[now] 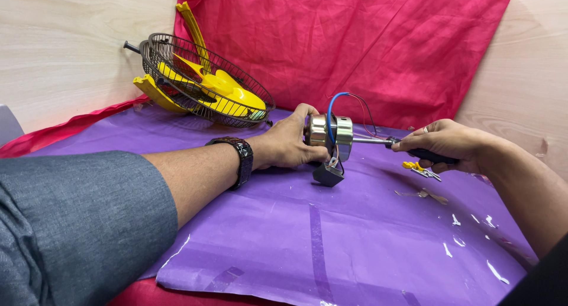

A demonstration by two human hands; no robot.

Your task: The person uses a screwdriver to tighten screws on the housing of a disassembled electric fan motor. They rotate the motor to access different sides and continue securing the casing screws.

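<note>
The left hand wraps its fingers around a shiny round motor held up over the middle of the purple sheet, while the right hand grips a black-handled screwdriver whose tip touches the motor's right side, with the yellow fan in its wire cage lying far off to the left.

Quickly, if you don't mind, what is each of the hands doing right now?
Left hand: closed around the metal fan motor.
Right hand: closed on the dark-handled screwdriver, its shaft at the motor.
</note>
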